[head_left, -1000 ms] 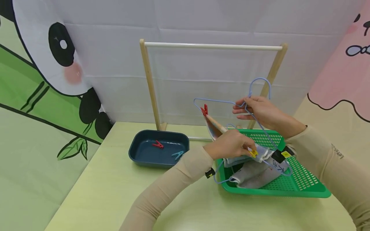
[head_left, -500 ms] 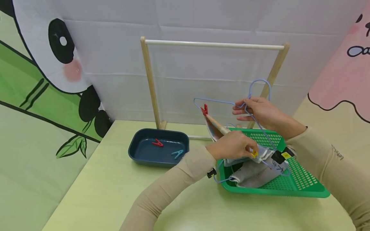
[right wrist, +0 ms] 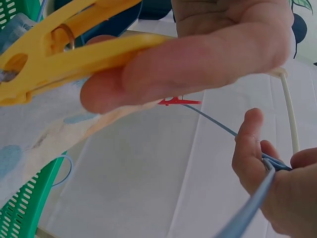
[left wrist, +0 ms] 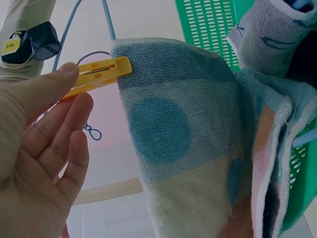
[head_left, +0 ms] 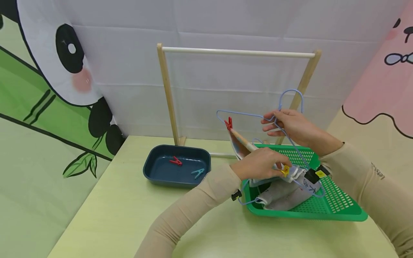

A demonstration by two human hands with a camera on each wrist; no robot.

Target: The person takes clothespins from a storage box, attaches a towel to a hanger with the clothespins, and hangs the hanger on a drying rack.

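My left hand [head_left: 261, 164] pinches a yellow clothespin [left wrist: 101, 74] between thumb and fingers. The clip's tip sits at the upper corner of a blue and cream towel [left wrist: 173, 124], beside the hanger wire. With the thumb and fingers of my right hand [head_left: 295, 125], I hold a light blue wire hanger [head_left: 242, 113] just below its hook. A red clothespin [head_left: 228, 123] clips the towel's other end to the hanger's left side. In the right wrist view the yellow clothespin [right wrist: 94, 52] appears close up, and its jaws meet the cloth.
Below the hands stands a green basket [head_left: 342, 215] with grey cloth [head_left: 284, 197] and other hangers. A dark blue tray [head_left: 176, 182] to the left contains a loose red clothespin [head_left: 175, 161] and a blue one [head_left: 198, 173]. Behind is a wooden rack with a white bar [head_left: 238, 52].
The left hand has shifted slightly right at the towel corner, and more of the yellow clothespin shows. The right hand and hanger have stayed nearly still.
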